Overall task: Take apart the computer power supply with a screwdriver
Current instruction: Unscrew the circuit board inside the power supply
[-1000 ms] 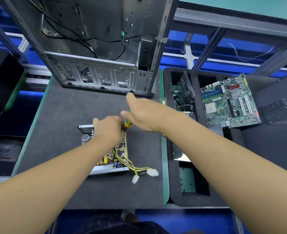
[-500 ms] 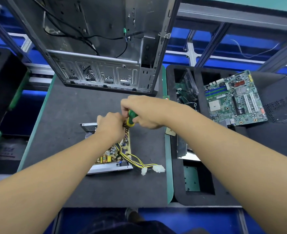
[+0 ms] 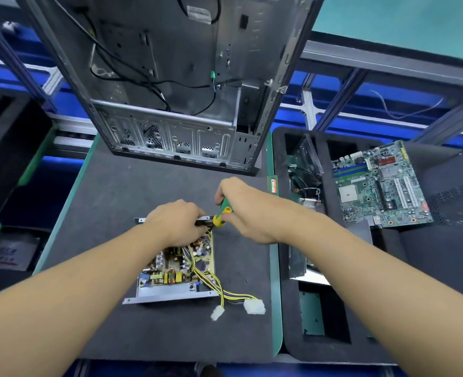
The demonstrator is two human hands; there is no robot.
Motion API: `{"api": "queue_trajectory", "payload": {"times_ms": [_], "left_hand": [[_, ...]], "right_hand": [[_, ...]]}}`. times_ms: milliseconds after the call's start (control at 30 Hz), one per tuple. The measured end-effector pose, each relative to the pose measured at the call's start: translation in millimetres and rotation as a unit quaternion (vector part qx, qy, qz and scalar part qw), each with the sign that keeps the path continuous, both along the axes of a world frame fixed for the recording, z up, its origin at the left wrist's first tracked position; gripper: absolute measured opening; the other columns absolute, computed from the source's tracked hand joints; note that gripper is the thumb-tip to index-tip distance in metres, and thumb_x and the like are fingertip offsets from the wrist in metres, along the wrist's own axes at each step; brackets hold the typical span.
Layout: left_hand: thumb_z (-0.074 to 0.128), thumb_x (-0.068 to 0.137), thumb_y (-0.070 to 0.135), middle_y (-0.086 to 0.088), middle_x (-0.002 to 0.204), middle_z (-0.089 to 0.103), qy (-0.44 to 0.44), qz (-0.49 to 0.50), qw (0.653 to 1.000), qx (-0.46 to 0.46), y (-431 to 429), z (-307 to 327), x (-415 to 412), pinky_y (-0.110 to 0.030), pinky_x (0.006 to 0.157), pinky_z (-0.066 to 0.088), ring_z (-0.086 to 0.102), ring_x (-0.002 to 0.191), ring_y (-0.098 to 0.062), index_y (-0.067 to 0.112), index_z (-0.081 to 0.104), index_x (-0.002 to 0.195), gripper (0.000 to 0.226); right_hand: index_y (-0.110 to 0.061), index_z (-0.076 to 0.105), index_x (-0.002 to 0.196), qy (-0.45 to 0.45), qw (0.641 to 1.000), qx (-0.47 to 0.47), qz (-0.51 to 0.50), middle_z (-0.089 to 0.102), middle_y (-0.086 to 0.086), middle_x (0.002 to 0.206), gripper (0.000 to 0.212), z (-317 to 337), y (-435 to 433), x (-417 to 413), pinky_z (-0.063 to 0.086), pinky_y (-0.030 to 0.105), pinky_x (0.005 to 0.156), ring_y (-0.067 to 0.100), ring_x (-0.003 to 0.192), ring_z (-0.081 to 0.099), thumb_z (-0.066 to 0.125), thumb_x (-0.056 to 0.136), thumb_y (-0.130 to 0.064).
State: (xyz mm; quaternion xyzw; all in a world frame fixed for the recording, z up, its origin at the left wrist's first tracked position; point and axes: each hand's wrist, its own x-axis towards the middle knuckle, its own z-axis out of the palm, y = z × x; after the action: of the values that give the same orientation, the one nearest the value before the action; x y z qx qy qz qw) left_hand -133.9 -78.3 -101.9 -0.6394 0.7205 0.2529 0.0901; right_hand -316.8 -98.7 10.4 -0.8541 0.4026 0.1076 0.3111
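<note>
Grey mat point(image 3: 116, 197), power supply point(image 3: 175, 268) under left fingers point(image 3: 193, 212)

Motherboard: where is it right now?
Head view, right side: the motherboard lies on the black foam tray, right of the computer case.

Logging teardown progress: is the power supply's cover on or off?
Off: the power supply lies open-topped, its circuit board and yellow wires exposed.
</note>
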Motion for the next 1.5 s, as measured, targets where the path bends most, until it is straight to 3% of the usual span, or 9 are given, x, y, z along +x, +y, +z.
{"api": "queue_trajectory", "payload": {"times_ms": [133, 400, 667, 867, 967, 1100, 1300, 1367, 1500], "left_hand": [[0.053, 0.089, 0.045, 0.008, 0.073, 0.053, 0.013, -0.007, 1.000, 0.013, -6, -1, 2, -0.032, 0.066, 0.042, 0.059, 0.082, -0.025, 0.032, 0.067, 0.096, 0.021], [0.050, 0.091, 0.050, 0.001, 0.089, 0.062, 0.007, -0.051, 0.998, 0.039, -11, -1, 7, -0.033, 0.073, 0.045, 0.061, 0.090, -0.027, 0.032, 0.061, 0.097, 0.022], [0.050, 0.085, 0.044, 0.004, 0.075, 0.059, 0.045, -0.081, 0.995, 0.037, -16, -5, 12, -0.034, 0.069, 0.050, 0.061, 0.079, -0.026, 0.027, 0.060, 0.080, 0.021], [0.049, 0.085, 0.046, 0.004, 0.080, 0.057, 0.041, -0.075, 0.995, 0.058, -19, -6, 12, -0.032, 0.068, 0.046, 0.058, 0.079, -0.026, 0.027, 0.064, 0.097, 0.027], [0.049, 0.084, 0.045, 0.002, 0.082, 0.060, 0.056, -0.077, 0.993, 0.067, -21, -5, 13, -0.035, 0.073, 0.052, 0.062, 0.082, -0.028, 0.026, 0.063, 0.087, 0.024], [0.049, 0.082, 0.044, 0.003, 0.080, 0.059, 0.061, -0.074, 0.993, 0.072, -23, -5, 14, -0.036, 0.073, 0.054, 0.062, 0.081, -0.030, 0.025, 0.059, 0.079, 0.022], [0.045, 0.080, 0.043, 0.003, 0.082, 0.062, 0.047, -0.079, 0.995, 0.032, -11, -11, 11, -0.041, 0.074, 0.057, 0.062, 0.082, -0.032, 0.026, 0.059, 0.081, 0.022], [0.045, 0.081, 0.043, 0.003, 0.086, 0.062, 0.044, -0.081, 0.995, 0.030, -11, -12, 11, -0.042, 0.076, 0.056, 0.062, 0.084, -0.032, 0.025, 0.059, 0.082, 0.023], [0.044, 0.084, 0.043, 0.003, 0.094, 0.063, 0.029, -0.085, 0.996, 0.018, -10, -16, 10, -0.042, 0.079, 0.056, 0.063, 0.090, -0.031, 0.024, 0.061, 0.088, 0.026]], "right_hand": [[-0.025, 0.037, 0.118, 0.024, 0.999, 0.000, 0.038, 0.039, -0.008, 0.105, 0.030, 1, 0, 10, 0.038, 0.033, 0.067, 0.011, 0.082, 0.043, 0.050, 0.096, -0.008], [-0.018, 0.026, 0.093, 0.076, 0.992, -0.100, 0.004, 0.047, 0.003, 0.074, 0.033, 5, -5, 25, 0.034, 0.038, 0.053, 0.024, 0.060, 0.047, 0.033, 0.102, -0.049], [-0.030, 0.038, 0.103, 0.037, 0.997, 0.050, -0.045, 0.034, -0.002, 0.105, 0.020, 12, 0, 15, 0.043, 0.048, 0.087, 0.020, 0.091, 0.040, 0.043, 0.096, -0.011], [-0.021, 0.028, 0.104, 0.085, 0.990, -0.052, -0.100, 0.052, 0.004, 0.092, 0.031, 6, 11, 23, 0.046, 0.045, 0.072, 0.035, 0.076, 0.052, 0.029, 0.101, -0.052], [-0.021, 0.025, 0.095, 0.090, 0.986, -0.112, -0.085, 0.047, 0.001, 0.083, 0.024, 3, 13, 22, 0.043, 0.042, 0.064, 0.033, 0.070, 0.049, 0.033, 0.104, -0.041], [-0.029, 0.037, 0.102, 0.033, 0.992, 0.043, -0.115, 0.034, -0.001, 0.105, 0.019, 8, 8, 13, 0.044, 0.042, 0.082, 0.022, 0.087, 0.042, 0.045, 0.093, -0.014], [-0.024, 0.029, 0.109, 0.117, 0.978, -0.038, -0.167, 0.047, 0.004, 0.098, 0.029, 5, 15, 13, 0.044, 0.043, 0.072, 0.033, 0.078, 0.053, 0.033, 0.100, -0.051], [-0.022, 0.024, 0.094, 0.147, 0.976, -0.072, -0.140, 0.046, 0.001, 0.079, 0.029, 5, 16, 14, 0.037, 0.040, 0.058, 0.027, 0.061, 0.045, 0.029, 0.102, -0.049], [-0.026, 0.034, 0.101, 0.078, 0.989, 0.036, -0.123, 0.037, -0.001, 0.101, 0.014, 10, 14, 12, 0.042, 0.040, 0.076, 0.022, 0.079, 0.043, 0.047, 0.097, -0.022]]}}
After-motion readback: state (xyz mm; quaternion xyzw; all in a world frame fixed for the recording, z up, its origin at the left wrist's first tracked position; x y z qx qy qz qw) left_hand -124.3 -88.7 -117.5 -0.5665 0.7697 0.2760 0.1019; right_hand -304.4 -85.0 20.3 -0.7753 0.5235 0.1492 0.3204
